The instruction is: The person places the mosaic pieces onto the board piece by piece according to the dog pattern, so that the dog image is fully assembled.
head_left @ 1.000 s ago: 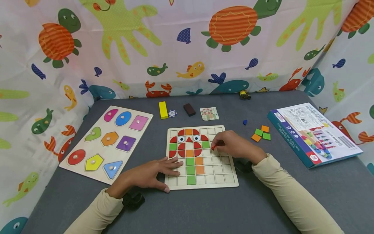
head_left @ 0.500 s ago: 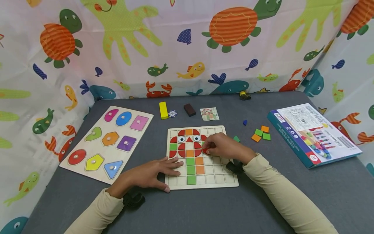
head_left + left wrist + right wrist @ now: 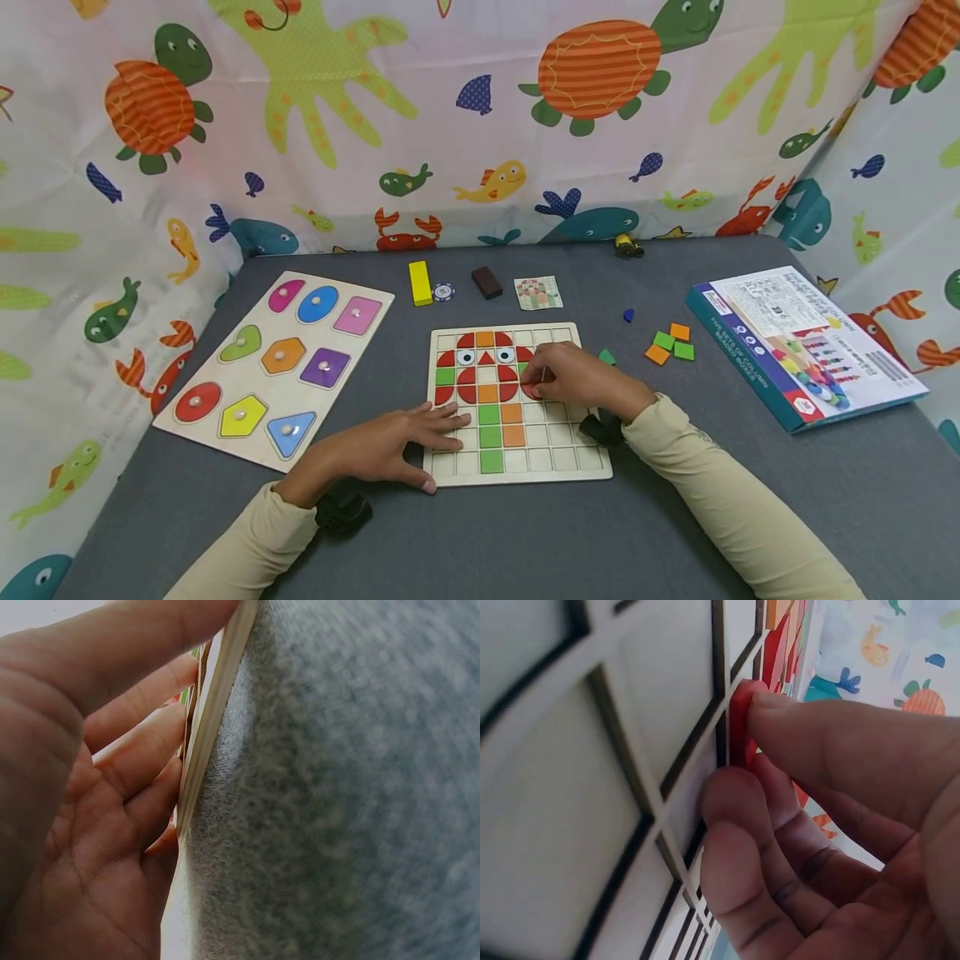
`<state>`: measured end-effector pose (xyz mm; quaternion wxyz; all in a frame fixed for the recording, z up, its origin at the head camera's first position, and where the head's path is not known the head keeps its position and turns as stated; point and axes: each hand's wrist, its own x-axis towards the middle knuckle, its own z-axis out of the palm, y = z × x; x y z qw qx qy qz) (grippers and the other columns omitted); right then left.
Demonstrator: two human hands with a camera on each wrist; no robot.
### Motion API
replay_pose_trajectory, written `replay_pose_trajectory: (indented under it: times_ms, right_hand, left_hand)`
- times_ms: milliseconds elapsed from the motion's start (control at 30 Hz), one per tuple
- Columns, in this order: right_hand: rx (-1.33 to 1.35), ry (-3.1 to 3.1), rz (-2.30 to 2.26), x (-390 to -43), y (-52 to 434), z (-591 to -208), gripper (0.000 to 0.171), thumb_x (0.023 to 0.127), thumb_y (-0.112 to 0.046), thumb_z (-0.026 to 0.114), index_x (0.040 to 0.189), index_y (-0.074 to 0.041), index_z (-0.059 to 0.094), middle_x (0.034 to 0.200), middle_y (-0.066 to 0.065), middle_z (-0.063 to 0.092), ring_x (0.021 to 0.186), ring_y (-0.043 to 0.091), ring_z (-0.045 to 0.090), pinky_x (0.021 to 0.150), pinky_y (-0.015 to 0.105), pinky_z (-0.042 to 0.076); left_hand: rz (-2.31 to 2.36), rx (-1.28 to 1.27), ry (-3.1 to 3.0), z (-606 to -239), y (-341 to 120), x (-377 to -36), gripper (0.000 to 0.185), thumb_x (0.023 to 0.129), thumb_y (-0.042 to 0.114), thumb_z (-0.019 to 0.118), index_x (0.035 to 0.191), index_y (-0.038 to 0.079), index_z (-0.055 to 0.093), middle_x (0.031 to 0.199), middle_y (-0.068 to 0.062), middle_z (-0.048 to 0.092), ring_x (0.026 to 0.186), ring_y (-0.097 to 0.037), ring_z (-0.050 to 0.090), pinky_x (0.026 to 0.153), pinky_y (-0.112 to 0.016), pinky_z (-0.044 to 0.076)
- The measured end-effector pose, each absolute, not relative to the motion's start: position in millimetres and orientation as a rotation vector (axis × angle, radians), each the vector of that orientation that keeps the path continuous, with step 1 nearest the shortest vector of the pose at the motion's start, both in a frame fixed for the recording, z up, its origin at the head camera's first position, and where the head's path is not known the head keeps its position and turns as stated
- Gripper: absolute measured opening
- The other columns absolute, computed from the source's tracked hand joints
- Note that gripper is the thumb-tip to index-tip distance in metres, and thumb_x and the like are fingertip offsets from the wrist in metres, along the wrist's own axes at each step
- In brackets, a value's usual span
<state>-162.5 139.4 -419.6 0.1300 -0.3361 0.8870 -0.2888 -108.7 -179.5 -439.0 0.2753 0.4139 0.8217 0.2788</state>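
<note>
A wooden grid board (image 3: 562, 460) lies at mid-table, with red, orange and green tiles and two eye tiles set in its cells. My left hand (image 3: 401, 442) rests spread on the board's lower left, thumb at its near left corner. In the left wrist view the left fingers (image 3: 142, 746) lie over the wooden edge. Over the board's right half, my right hand (image 3: 585, 379) pinches a red curved tile (image 3: 739, 724) between thumb and fingers. That tile touches or nearly touches a cell beside the other red tiles. The hand partly covers a green tile (image 3: 522, 367).
A knobbed shape puzzle (image 3: 281, 400) lies left and a boxed set (image 3: 817, 350) right. Loose green (image 3: 683, 351) and orange tiles (image 3: 657, 354) lie between board and box. Behind the board are a yellow block (image 3: 420, 283), a chip (image 3: 443, 292), a dark block (image 3: 487, 282) and a picture card (image 3: 537, 292).
My right hand has moved left across the board with the red tile, uncovering a green piece on the table. Over the last half second it barely moves. The left hand stays put.
</note>
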Motion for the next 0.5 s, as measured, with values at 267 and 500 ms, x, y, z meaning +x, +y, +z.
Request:
replay_pose_trajectory:
  times_ms: [267, 500]
  right_hand:
    - [-0.982, 2.613, -0.829, -162.9, 142.4, -420.6, 0.013, 0.087, -0.001, 0.070, 0.098, -0.006, 0.074, 0.094, 0.001, 0.064, 0.080, 0.013, 0.057, 0.072, 0.031, 0.049]
    - [-0.827, 2.663, -0.885, -166.2, 163.3, -411.4, 0.018, 0.091, -0.003, 0.066, 0.107, -0.004, 0.073, 0.096, 0.002, 0.067, 0.081, 0.015, 0.057, 0.069, 0.032, 0.049]
  left_hand:
    - [0.756, 1.107, 2.208, -438.1, -179.4, -108.3, 0.062, 0.086, 0.037, 0.075, 0.142, 0.022, 0.053, 0.156, 0.010, 0.028, 0.146, -0.015, 0.008, 0.114, -0.050, 0.018]
    - [0.748, 1.099, 2.219, -437.8, -179.3, -107.6, 0.062, 0.085, 0.038, 0.075, 0.142, 0.023, 0.053, 0.155, 0.012, 0.028, 0.146, -0.013, 0.009, 0.115, -0.048, 0.018]
